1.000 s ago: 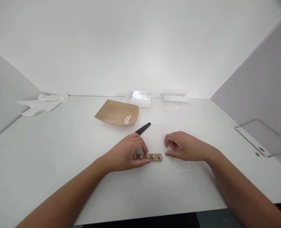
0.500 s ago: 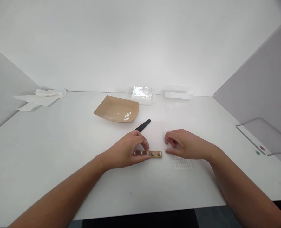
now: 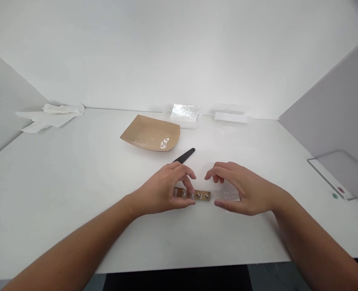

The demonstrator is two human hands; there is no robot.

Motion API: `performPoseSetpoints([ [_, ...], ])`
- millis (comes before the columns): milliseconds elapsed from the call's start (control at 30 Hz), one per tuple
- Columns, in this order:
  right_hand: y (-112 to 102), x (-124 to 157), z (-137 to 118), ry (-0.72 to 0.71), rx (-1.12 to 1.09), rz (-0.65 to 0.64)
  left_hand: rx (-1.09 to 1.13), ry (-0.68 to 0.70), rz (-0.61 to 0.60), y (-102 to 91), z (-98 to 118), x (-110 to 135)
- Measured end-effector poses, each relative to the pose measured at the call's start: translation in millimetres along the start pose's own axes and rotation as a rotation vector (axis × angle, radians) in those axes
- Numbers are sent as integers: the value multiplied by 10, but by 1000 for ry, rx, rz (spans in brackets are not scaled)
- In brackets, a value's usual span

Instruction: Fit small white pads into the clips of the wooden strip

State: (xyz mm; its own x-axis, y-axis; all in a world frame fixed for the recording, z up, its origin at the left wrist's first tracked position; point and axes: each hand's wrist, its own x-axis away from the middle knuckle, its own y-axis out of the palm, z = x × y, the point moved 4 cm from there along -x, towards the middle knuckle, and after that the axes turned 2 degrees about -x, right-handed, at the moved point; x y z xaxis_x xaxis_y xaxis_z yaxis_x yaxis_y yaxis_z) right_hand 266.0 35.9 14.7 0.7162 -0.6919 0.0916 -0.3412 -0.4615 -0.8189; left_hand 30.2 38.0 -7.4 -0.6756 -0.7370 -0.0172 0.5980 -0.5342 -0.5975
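A narrow brown strip (image 3: 202,195) lies on the table, bearing round metal studs at its right end and small clear pieces (image 3: 184,193) along its left part. My left hand (image 3: 169,188) grips the strip's edges between thumb and a finger, its index finger raised; the hand hides the strip's left end. To the right, my right hand (image 3: 242,188) hovers open, thumb and index finger spread, with nothing visible between them. Partly under it lies a clear sheet of small tabs (image 3: 231,195). Just behind my left hand is a black file-like stick (image 3: 185,155), its lower end covered.
A brown paper tray (image 3: 145,129) holding white flakes (image 3: 164,143) stands behind. By the back wall are a shiny clear packet (image 3: 184,113) and a white box-like piece (image 3: 232,117). White tissues (image 3: 51,117) lie far left; a wire frame (image 3: 327,178) stands right.
My right hand has opened, thumb and index finger moving apart. My left index finger has lifted off the strip. The view has shifted slightly.
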Motion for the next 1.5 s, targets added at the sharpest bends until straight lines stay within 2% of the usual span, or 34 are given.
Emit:
performPoseSetpoints([
  [100,86,-25,-86,-78,-54,-1,13,44,-1,12,39,8],
  [333,318,-166,-48,-154,45,59,-22,73,-3,28,58,4],
  [733,312,-169,-35,-174,24,93,-55,33,0,44,60,-8],
  [1200,310,-173,-48,-146,28,77,-107,108,64,24,74,1],
  [1500,316,-170,-19,-133,16,96,-119,55,72,3,26,-6],
])
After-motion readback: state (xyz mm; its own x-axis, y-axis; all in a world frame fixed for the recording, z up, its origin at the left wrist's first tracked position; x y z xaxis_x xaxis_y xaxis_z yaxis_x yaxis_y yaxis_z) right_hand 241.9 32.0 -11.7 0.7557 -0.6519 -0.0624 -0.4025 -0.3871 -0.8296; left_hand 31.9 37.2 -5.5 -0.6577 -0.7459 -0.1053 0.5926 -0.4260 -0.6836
